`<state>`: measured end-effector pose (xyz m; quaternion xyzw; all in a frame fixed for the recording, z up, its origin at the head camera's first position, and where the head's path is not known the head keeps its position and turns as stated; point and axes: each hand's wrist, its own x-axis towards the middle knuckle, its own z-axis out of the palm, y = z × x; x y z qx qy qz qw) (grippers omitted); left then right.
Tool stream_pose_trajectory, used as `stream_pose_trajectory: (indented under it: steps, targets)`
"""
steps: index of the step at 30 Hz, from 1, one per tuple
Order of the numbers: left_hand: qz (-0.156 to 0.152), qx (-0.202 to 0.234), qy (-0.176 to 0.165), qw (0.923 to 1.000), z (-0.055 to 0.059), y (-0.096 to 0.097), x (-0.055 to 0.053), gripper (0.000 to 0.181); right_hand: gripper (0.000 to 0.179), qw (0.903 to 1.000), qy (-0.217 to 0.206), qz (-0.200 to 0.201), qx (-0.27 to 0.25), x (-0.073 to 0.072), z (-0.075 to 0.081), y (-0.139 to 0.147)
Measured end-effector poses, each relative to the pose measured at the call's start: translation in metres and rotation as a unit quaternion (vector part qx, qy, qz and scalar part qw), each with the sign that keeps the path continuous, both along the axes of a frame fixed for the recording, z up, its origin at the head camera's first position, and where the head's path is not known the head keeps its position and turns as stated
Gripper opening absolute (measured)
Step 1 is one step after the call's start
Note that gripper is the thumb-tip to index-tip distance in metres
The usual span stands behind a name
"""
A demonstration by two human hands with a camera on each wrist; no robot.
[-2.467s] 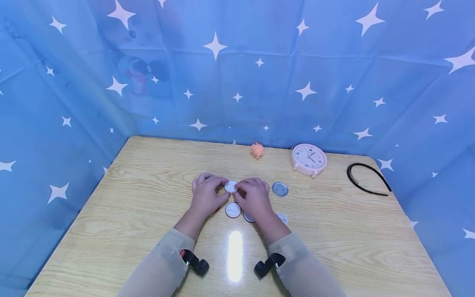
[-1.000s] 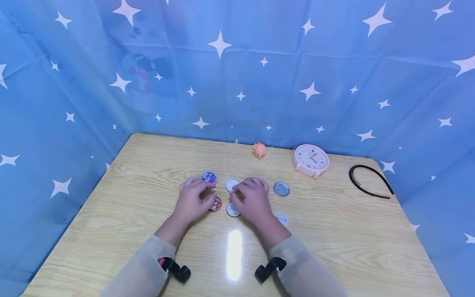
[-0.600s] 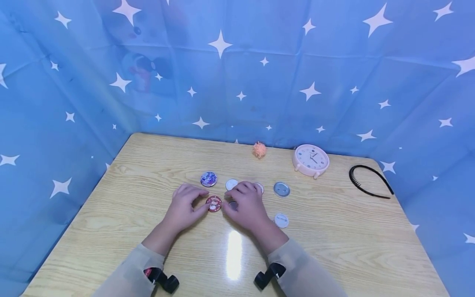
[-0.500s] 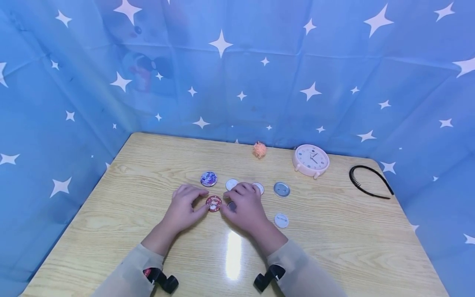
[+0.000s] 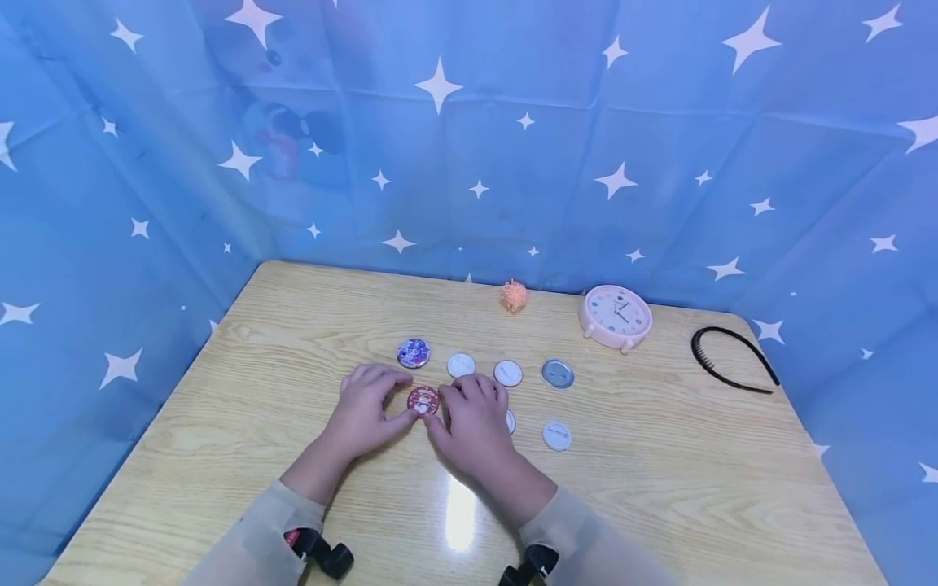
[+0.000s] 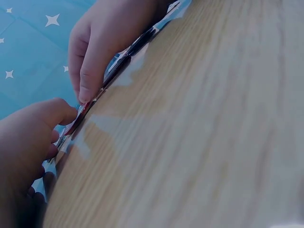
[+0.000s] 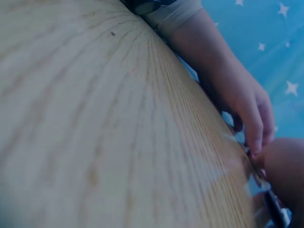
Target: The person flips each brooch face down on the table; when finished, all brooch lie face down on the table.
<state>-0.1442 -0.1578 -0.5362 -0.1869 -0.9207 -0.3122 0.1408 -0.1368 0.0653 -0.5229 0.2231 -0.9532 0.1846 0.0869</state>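
A red button badge (image 5: 422,401) with a printed picture lies face up between my hands in the head view. My left hand (image 5: 366,413) holds its left edge with curved thumb and index finger. On the opposite edge, my right hand (image 5: 475,423) has its thumb and index finger at the rim. In the left wrist view the right thumb meets the red badge (image 6: 80,116) close to the left thumb. Behind it lies a blue-purple badge (image 5: 414,353), face up. One pale badge (image 5: 510,421), partly covered by my right hand, shows beside it.
Face-down badges with pins lie to the right: a white one (image 5: 461,365), another white one (image 5: 508,373), a silver one (image 5: 558,373) and a pale one (image 5: 557,435). Farther back are an orange pompom (image 5: 515,296), a pink clock (image 5: 615,316) and a black headband (image 5: 733,360).
The hands have left the white badge, which now lies face down. The left hand moved left and nearer to the red badge, then stayed. The right hand followed leftward, uncovering other badges.
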Motion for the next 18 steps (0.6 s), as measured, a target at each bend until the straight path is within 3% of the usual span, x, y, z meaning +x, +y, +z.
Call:
stream_pose_trajectory:
  steps: [18]
  targets:
    - [-0.008, -0.005, -0.005, 0.9999, -0.0005, 0.0015, -0.0004, 0.038, 0.039, 0.9997, 0.013, 0.014, -0.012, -0.0006, -0.0005, -0.0001]
